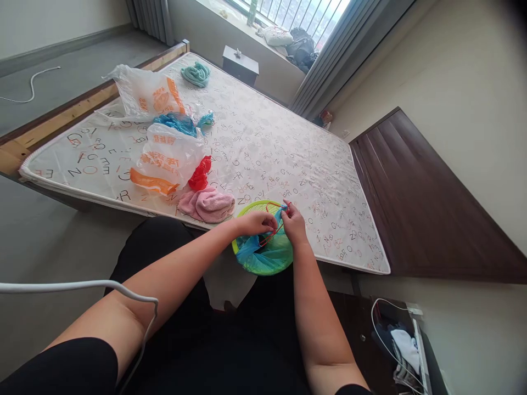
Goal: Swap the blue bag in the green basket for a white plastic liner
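A yellow-green wastebasket (267,270) is in front of my knees, close to the bed's edge. A thin blue plastic bag (267,257) lies inside it, with a red drawstring (270,237) looped near the top. My left hand (260,223) is over the basket's left half, fingers closed on the red drawstring. On the right side, my right hand (293,224) pinches the bag's blue edge together with some of the red string. Something dark shows in the folds under my left hand; I cannot make out what it is.
The mattress (263,159) carries a pink towel (208,204), a red plastic bag (200,173), white bags with orange print (164,156), a crumpled blue bag (177,123) and a green cloth (196,74). A white cable (82,286) crosses my left arm. A nightstand (349,323) stands at right.
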A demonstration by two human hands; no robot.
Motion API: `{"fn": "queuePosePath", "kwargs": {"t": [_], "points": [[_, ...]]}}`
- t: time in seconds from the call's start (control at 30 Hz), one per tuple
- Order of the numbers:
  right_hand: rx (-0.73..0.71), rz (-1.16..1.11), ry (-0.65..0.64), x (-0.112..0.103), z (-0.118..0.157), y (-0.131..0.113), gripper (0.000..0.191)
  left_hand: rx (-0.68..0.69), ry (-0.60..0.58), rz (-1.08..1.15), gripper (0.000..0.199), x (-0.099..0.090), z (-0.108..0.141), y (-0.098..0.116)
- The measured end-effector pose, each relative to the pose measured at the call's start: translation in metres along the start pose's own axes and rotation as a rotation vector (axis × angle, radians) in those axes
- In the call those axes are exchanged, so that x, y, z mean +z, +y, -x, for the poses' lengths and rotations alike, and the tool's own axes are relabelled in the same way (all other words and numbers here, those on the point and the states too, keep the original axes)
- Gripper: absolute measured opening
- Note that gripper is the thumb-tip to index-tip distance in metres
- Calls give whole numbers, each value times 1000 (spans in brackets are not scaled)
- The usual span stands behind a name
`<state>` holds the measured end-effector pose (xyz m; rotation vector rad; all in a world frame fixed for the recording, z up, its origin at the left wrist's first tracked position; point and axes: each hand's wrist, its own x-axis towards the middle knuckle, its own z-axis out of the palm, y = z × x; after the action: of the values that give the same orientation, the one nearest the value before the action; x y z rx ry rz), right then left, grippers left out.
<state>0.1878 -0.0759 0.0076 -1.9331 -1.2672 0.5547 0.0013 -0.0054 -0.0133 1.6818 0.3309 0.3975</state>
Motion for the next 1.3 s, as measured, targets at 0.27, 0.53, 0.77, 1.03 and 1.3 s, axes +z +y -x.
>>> {"fn": "queuePosePath", "kwargs": {"t": [0.27, 0.53, 0.77, 1.03, 1.3], "points": [[-28, 68, -16, 2, 1, 9, 38, 8, 89, -239, 12, -2, 3, 6], [38, -105, 239, -9, 6, 4, 34, -101, 642, -646, 38, -21, 5, 0], [51, -176, 99, -16, 12, 2, 38, -501, 374, -524, 65, -37, 6, -16], [-18, -74, 242, -14, 32, -5, 44, -523, 637, -346, 74, -31, 0, -23], [-68, -292, 370, -17, 31, 5, 52, -434, 592, -557, 73, -30, 2, -16]]}}
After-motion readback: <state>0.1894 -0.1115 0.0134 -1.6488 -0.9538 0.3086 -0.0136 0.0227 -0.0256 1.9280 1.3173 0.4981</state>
